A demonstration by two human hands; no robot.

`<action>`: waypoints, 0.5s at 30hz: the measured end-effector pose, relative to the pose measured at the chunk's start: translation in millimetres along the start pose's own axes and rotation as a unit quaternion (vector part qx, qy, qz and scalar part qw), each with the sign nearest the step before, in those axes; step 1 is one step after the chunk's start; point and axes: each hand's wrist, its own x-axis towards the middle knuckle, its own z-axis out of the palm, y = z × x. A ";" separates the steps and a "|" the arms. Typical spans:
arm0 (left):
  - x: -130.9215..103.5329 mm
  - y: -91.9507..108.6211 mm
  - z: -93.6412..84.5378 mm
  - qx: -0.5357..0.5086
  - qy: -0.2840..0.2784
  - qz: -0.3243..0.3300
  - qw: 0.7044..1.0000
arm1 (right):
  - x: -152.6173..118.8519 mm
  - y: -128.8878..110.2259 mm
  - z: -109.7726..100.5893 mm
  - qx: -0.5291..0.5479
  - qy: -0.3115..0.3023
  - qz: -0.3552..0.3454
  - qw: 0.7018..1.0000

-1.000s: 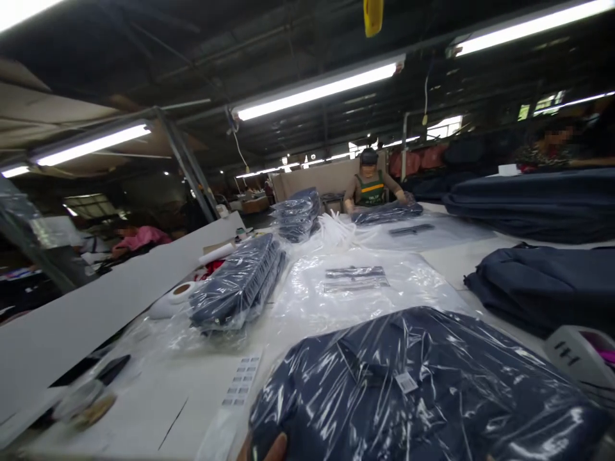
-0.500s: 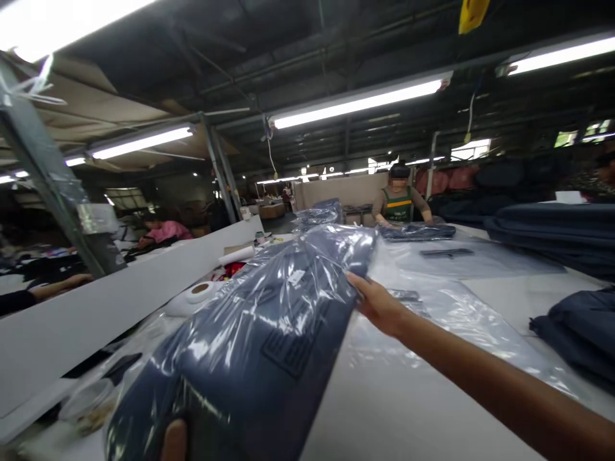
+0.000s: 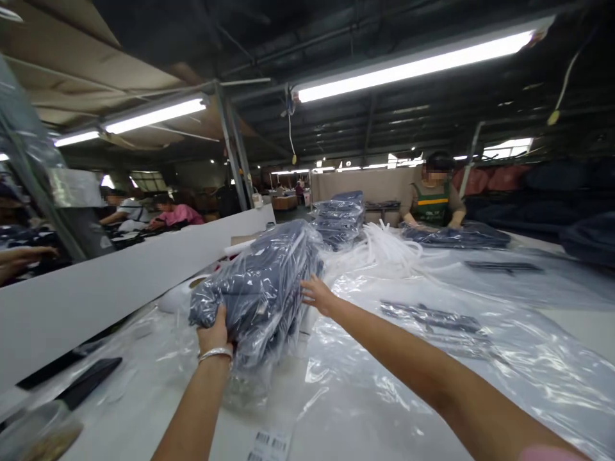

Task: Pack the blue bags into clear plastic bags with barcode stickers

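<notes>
A plastic-wrapped bundle of dark blue garments (image 3: 259, 275) lies on the white table, left of the middle. My left hand (image 3: 214, 330), with a silver bangle at the wrist, grips its near left corner, thumb on top and fingers hidden beneath. My right hand (image 3: 317, 294) is at the bundle's right side, fingers apart, touching or very near the plastic. Behind stands a pile of wrapped blue garments (image 3: 339, 218). Clear plastic bags (image 3: 365, 358) spread over the table to the right, with white strips (image 3: 384, 250) at their far end.
Across the table a person in a green apron (image 3: 432, 198) has both hands on a wrapped garment (image 3: 456, 235). A low white partition (image 3: 120, 275) runs along the left. A barcode label sheet (image 3: 269, 445) lies at the near edge, a clear tub (image 3: 43, 435) at the lower left.
The wrapped bundle has moved away from me and now rests on the table. My right hand has loosened from its edge. The view has shifted, showing both forearms and the white strips.
</notes>
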 end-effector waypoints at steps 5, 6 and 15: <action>1.6 -2.0 -4.8 -0.032 -0.054 0.003 0.998 | -82.7 49.9 -65.9 -0.071 -0.097 0.039 0.992; -3.8 0.2 -7.3 -0.037 -0.072 0.006 0.997 | -104.3 53.9 -83.1 -0.100 -0.117 0.042 0.987; -5.5 -8.7 -37.5 0.035 -0.205 -0.043 0.977 | -277.7 62.0 -224.0 -0.230 -0.095 0.048 0.967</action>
